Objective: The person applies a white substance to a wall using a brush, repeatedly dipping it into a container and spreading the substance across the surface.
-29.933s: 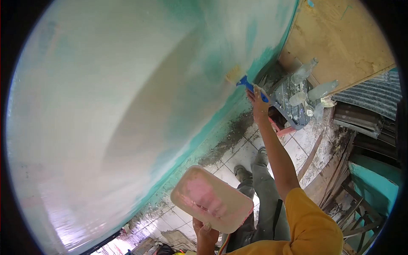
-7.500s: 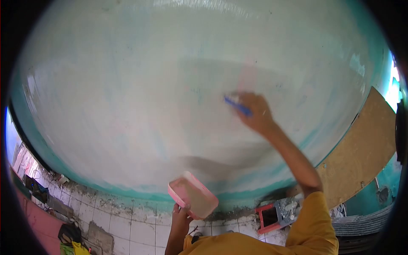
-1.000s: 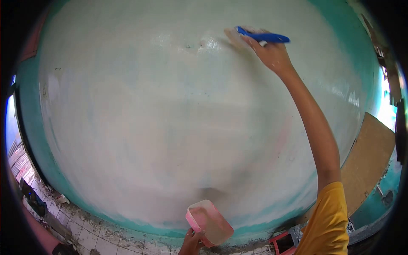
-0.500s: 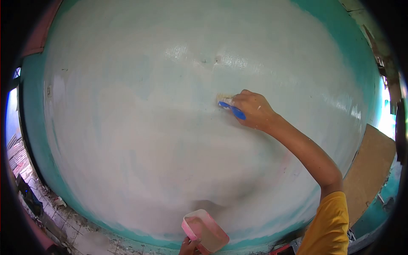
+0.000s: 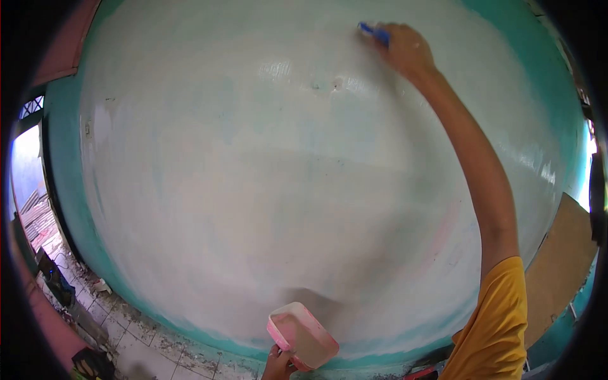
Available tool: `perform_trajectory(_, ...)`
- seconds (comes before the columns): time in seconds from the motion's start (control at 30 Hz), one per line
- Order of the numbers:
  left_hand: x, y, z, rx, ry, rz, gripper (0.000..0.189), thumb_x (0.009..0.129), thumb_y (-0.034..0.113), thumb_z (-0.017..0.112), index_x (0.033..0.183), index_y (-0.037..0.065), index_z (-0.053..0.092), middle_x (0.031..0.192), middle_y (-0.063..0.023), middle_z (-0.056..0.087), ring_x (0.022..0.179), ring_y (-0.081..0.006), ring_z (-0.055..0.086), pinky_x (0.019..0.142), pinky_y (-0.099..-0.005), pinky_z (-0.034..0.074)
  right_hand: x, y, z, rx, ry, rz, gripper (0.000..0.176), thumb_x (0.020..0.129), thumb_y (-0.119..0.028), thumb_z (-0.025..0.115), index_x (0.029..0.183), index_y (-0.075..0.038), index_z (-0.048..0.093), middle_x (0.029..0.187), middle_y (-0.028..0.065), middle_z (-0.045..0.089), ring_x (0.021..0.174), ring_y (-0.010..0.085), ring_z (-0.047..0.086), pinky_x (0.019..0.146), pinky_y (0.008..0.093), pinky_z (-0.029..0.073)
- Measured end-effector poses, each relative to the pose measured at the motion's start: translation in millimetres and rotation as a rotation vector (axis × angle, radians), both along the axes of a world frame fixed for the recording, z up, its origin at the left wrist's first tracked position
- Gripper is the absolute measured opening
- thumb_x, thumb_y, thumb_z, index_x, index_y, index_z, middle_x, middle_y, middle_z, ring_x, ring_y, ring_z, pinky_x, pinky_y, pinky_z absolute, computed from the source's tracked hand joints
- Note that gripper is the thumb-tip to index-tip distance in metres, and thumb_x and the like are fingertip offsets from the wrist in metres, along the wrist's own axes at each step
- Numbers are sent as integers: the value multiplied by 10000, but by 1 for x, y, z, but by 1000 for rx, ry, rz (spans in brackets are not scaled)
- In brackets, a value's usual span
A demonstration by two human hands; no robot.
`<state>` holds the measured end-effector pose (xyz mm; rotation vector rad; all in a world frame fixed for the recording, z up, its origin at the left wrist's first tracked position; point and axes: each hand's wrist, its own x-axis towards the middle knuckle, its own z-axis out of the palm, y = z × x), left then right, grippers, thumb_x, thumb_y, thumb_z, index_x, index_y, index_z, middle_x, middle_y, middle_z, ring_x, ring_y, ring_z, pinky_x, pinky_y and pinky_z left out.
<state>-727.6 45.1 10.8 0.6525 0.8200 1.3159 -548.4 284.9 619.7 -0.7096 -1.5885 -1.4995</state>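
Note:
My right hand (image 5: pixel 408 50) is raised high against the wall (image 5: pixel 285 190), closed round a paintbrush (image 5: pixel 379 33) with a blue handle. The bristles are mostly blurred against the surface. Whitish paint covers most of the wall, with green left showing round its edges and wet, shiny streaks in places. Low in view, my left hand (image 5: pixel 277 365) grips the near left side of a pink rectangular tub (image 5: pixel 324 339). Pale paint lies inside the tub, which is tilted towards me.
A brown board (image 5: pixel 557 266) leans at the right. Dirty floor tiles (image 5: pixel 142 358) with debris run along the wall's foot. At the left is a bright doorway (image 5: pixel 30 183), and a small switch (image 5: pixel 88 129) sits on the wall.
My right hand has swept the paintbrush upward and slightly right along the wall, with the arm stretched out further. The left hand and tub stay nearly in place.

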Motion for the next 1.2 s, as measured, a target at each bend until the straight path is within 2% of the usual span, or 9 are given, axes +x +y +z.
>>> perform_trajectory(0.1, 1, -13, 14, 3, 15, 52, 658, 926, 422, 589, 1411, 49, 346, 1175, -146, 569, 959, -280, 632, 731, -411, 576, -8, 3, -89, -181, -259, -127, 193, 819, -154, 593, 988, -70, 630, 855, 120, 617, 853, 317, 605, 751, 426, 514)
perform_trajectory(0.3, 10, -27, 11, -50, 20, 102, 709, 917, 493, 578, 1416, 44, 349, 1204, -141, 564, 1029, -276, 618, 789, -413, 561, -10, -32, -314, -438, -654, 138, 229, 768, -142, 615, 967, -32, 647, 831, 132, 588, 828, 292, 618, 717, 410, 529)
perform_trajectory(0.43, 20, -36, 3, -22, 22, 95, 720, 913, 512, 573, 1411, 39, 358, 1228, -146, 559, 1021, -275, 624, 769, -407, 573, -15, -37, -244, -967, -281, 25, 211, 792, -189, 585, 944, -64, 662, 919, 167, 647, 877, 334, 636, 756, 476, 519)
perform_trajectory(0.5, 27, -43, 17, -157, -56, 145, 632, 856, 306, 639, 1331, -2, 356, 1209, -148, 521, 1059, -300, 600, 846, -465, 545, -14, -37, -177, -811, -44, 169, 240, 878, -250, 558, 916, -34, 653, 933, 199, 653, 881, 386, 632, 811, 480, 499)
perform_trajectory(0.63, 41, -54, 11, -211, -61, 159, 674, 839, 341, 651, 1345, 9, 355, 1216, -142, 523, 1063, -295, 599, 858, -458, 541, -8, -21, -89, -352, 68, 221, 274, 898, -293, 589, 972, -38, 660, 902, 201, 656, 872, 379, 636, 757, 471, 516)
perform_trajectory(0.77, 56, -78, 6, -211, -96, 195, 686, 836, 325, 654, 1361, 9, 346, 1228, -147, 525, 1056, -295, 603, 849, -458, 544, -17, -16, -140, -300, -102, 4, 237, 852, -120, 549, 1069, -74, 631, 954, 120, 612, 927, 313, 610, 714, 424, 542)
perform_trajectory(1.0, 50, -106, -35, -283, -93, 292, 676, 818, 319, 666, 1351, 26, 370, 1221, -138, 537, 1033, -303, 607, 834, -470, 546, -20, -21, -418, -500, -551, 113, 292, 822, -132, 565, 1077, -6, 628, 938, 96, 580, 893, 255, 600, 704, 382, 528)
perform_trajectory(1.13, 34, -114, -37, -291, -106, 276, 681, 817, 341, 672, 1351, 39, 376, 1221, -136, 535, 1038, -303, 602, 818, -459, 546, -26, -26, -403, -775, -458, 281, 248, 814, -137, 566, 1030, -39, 638, 964, 121, 627, 907, 304, 622, 752, 441, 525)
perform_trajectory(1.2, 28, -117, -47, -289, -189, 339, 571, 869, 211, 663, 1334, 51, 372, 1118, -88, 559, 915, -177, 594, 757, -371, 561, -33, -11, -346, -941, -244, 184, 203, 794, -160, 573, 958, -58, 634, 927, 147, 656, 873, 332, 642, 753, 451, 524)
